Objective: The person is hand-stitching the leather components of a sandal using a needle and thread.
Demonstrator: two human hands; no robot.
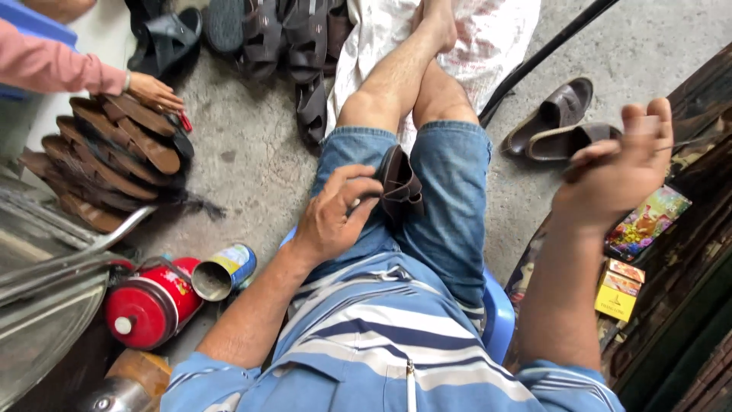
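Head view: left hand (332, 217) clasps dark brown strappy sandal (400, 183) on lap; right hand (614, 172) pinches thin thread (690, 143).

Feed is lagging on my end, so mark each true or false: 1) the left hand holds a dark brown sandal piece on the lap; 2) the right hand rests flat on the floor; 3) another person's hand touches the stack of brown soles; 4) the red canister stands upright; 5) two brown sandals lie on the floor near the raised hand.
1) True: the left hand grips the dark brown sandal piece on the lap.
2) False: the right hand is raised, pinching something thin.
3) True: a pink-sleeved person's hand touches the stack of brown soles.
4) False: the red canister lies on its side.
5) True: the two brown sandals lie there.
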